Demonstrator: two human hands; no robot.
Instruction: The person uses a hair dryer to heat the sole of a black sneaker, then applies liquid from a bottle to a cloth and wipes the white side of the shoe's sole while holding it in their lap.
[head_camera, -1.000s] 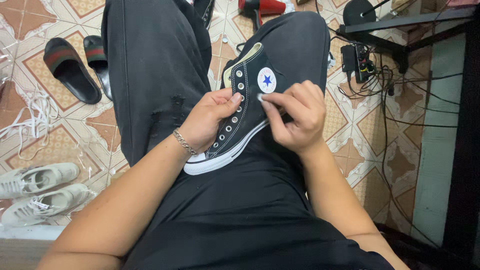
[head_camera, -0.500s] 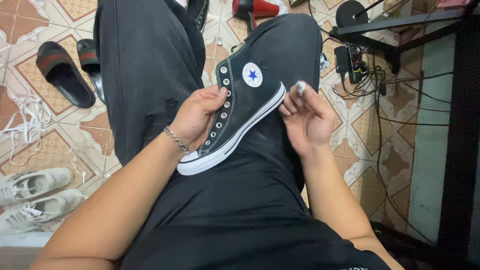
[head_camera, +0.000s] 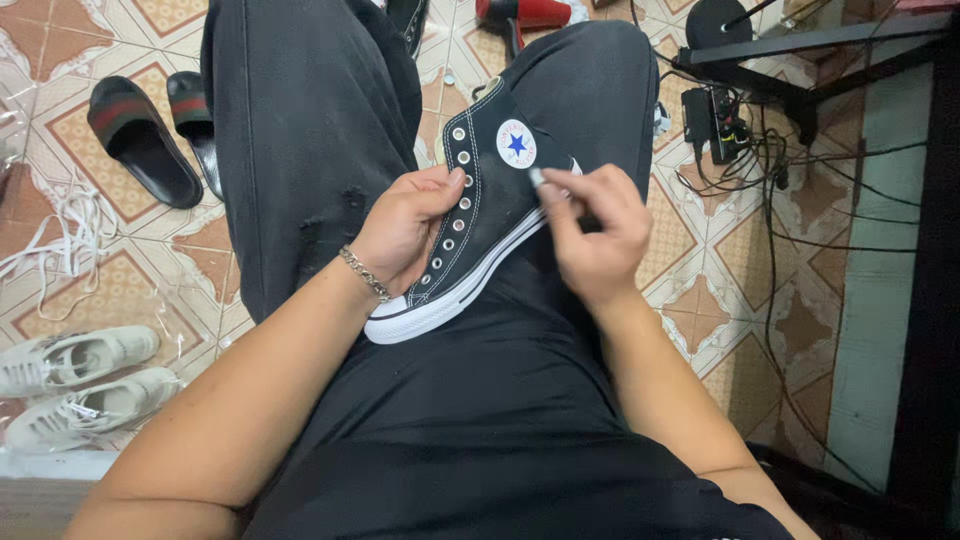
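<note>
Since half a second ago, the right hand (head_camera: 598, 240) has drawn in toward the shoe's ankle, its pinched fingertips now just beside the round white patch with a blue star (head_camera: 516, 143), while the black high-top sneaker (head_camera: 475, 215) lies much as it did across the lap. That sneaker rests on the person's right thigh, near the inner edge of the black trouser leg (head_camera: 590, 80), white toe cap pointing back toward the body and the open collar pointing away toward the knee; its eyelet rows are bare of lace. The left hand (head_camera: 405, 230) cups the sneaker from the left side, thumb laid along the eyelets and fingers curled under the upper, gripping it; a chain bracelet (head_camera: 364, 274) sits on that wrist. The right hand is closed in a pinch on a small pale object (head_camera: 537, 178), too small to tell what it is, touching the sneaker's side. On the tiled floor (head_camera: 80, 290) to the left lie black slides (head_camera: 140, 140), loose white laces (head_camera: 60, 235) and a pair of white sneakers (head_camera: 75, 385); to the right, a tangle of cables (head_camera: 760, 150).
</note>
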